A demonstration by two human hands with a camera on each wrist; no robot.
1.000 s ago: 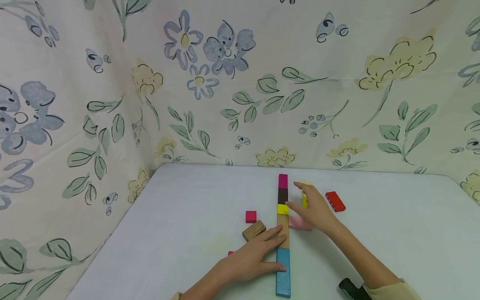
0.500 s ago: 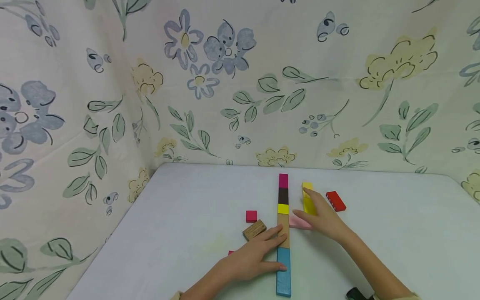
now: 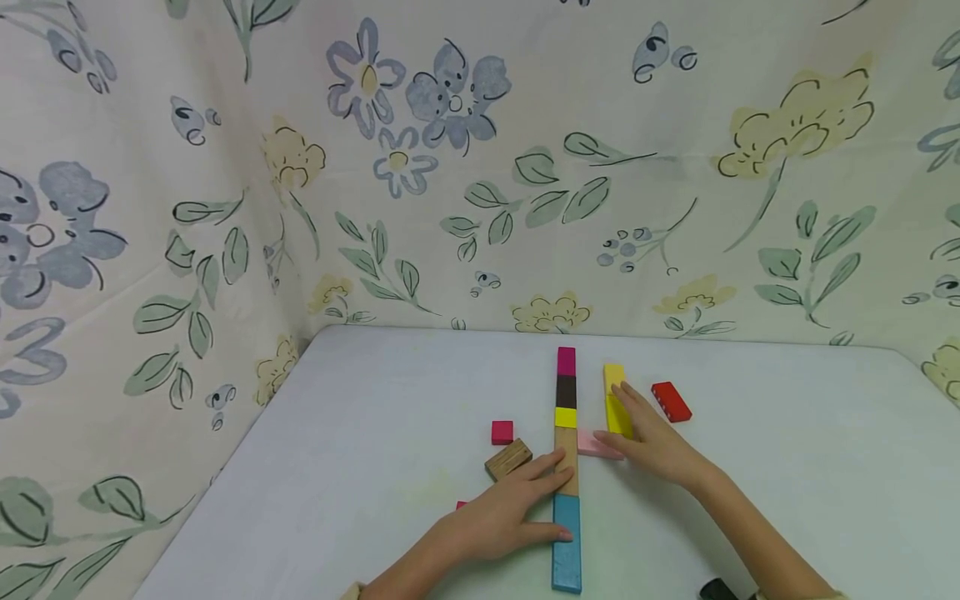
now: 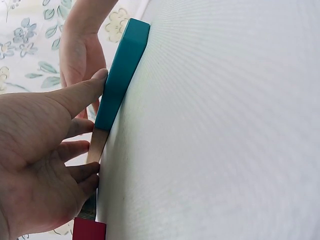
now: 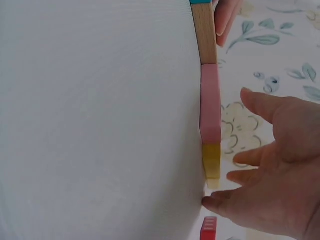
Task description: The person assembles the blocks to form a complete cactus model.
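Observation:
A straight row of blocks runs away from me in the head view: blue [image 3: 567,562], light wood [image 3: 567,439], small yellow [image 3: 566,418], dark brown [image 3: 566,392] and magenta [image 3: 566,361]. My left hand [image 3: 491,521] rests at the row's left side, thumb on the blue block and fingertips on the light wood one. To the row's right, a pink block [image 3: 591,448] butts sideways against it. Two yellow blocks [image 3: 613,379] lie end to end beyond the pink one. My right hand [image 3: 663,450] hovers with spread fingers over the yellow and pink blocks, holding nothing.
Right of the yellow blocks lies a red block [image 3: 671,402] with white dots on its side. Left of the row are a crimson square block [image 3: 502,432], a brown wooden block [image 3: 508,461] and a small red piece [image 3: 461,505], partly hidden. Floral cloth hangs behind the white table [image 3: 360,417].
My right hand has drawn back from beside the row, moving right and toward me, uncovering more of the yellow blocks. My left hand and the row have stayed put.

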